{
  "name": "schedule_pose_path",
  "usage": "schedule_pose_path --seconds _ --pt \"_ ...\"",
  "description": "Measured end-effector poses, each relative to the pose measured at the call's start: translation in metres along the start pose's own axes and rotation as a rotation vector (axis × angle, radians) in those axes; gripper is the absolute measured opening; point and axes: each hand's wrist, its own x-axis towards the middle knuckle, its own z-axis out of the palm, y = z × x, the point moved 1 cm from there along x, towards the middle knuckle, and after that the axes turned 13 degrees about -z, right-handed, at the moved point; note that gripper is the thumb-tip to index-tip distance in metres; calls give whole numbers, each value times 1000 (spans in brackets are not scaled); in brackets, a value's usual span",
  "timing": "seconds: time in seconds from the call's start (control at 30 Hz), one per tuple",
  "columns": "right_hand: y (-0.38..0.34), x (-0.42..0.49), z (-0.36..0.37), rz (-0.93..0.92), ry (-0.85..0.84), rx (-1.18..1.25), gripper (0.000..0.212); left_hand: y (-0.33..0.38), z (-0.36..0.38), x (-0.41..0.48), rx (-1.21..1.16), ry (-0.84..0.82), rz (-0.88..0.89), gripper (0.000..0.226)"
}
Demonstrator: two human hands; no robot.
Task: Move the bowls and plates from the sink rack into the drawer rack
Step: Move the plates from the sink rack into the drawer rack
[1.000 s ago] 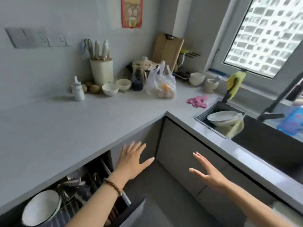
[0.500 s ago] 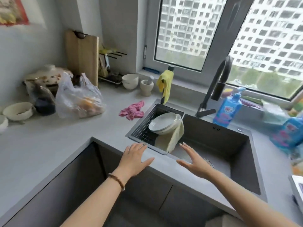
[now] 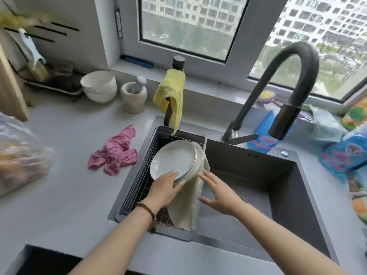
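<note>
- Now the left hand (image 3: 166, 188) lays fairly straight fingers on the near rim of the plates (image 3: 174, 159), thumb along the edge; its grip is not yet closed.
- Right hand (image 3: 220, 195) is flat and open, holding nothing, fingertips just beside the stack's right edge and the cream cloth (image 3: 186, 207).
- Plates lean stacked in the sink rack (image 3: 139, 175), at the left end of the sink (image 3: 258, 175).
- Best, I judge: take opposite rims with both hands, lift clear of the cloth, and keep the stack level.
</note>
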Motion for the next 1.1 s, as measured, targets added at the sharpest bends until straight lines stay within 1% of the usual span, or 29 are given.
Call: schedule_pose_path --seconds 0.1,0.17,0.3,0.4,0.47,0.63,0.83,0.97,1.03,1.1 --pt "6 17 0 -30 -26 -82 77 5 6 23 -73 -86 -1 53" --pt "12 24 2 -47 -64 -145 77 7 12 32 -112 -107 4 47" --pt "20 29 6 -63 -85 -192 76 9 18 34 -197 -69 3 28" --pt "19 28 11 -70 -92 -208 76 9 20 31 -221 -49 14 23" --pt "18 28 13 -62 -86 -209 76 10 20 30 -202 -4 40 21" --pt "16 30 16 -19 -89 -203 77 10 18 26 -221 66 52 18" --pt "7 38 13 35 -70 -123 75 10 -6 23 -184 141 70 24" --pt "0 39 11 73 -59 -74 75 9 -36 20 -293 155 46 24" --pt "-5 40 10 95 -53 -61 77 8 -51 15 -378 175 27 23" --pt "-13 40 10 115 -8 -10 82 8 -62 4 -494 193 -10 24"
